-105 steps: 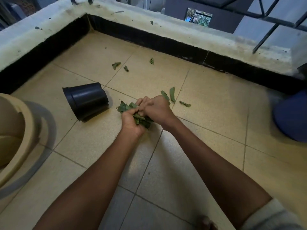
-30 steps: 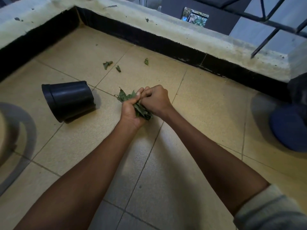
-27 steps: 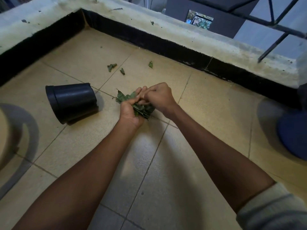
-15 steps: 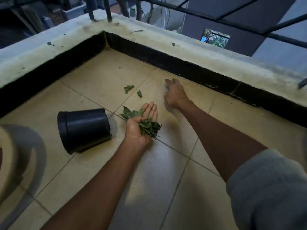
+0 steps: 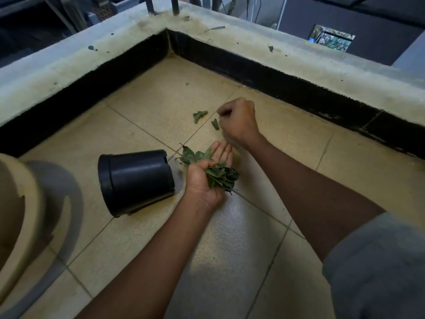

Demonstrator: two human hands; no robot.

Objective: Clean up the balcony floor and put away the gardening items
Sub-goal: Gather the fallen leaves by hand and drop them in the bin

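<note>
Green leaves (image 5: 219,174) lie bunched under the left hand's (image 5: 207,178) curled fingers (image 5: 222,150), the right hand (image 5: 239,122) clenched at twelve o'clock beside two loose leaves (image 5: 199,115) on the floor (image 5: 230,238), a tipped black pot (image 5: 135,180) at nine.

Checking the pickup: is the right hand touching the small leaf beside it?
Cannot tell. In the head view, the right hand is blurred and fisted beside the small leaf.

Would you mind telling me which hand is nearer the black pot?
Left hand, holding leaves just right of the black pot; right hand is farther, beyond it.
</note>
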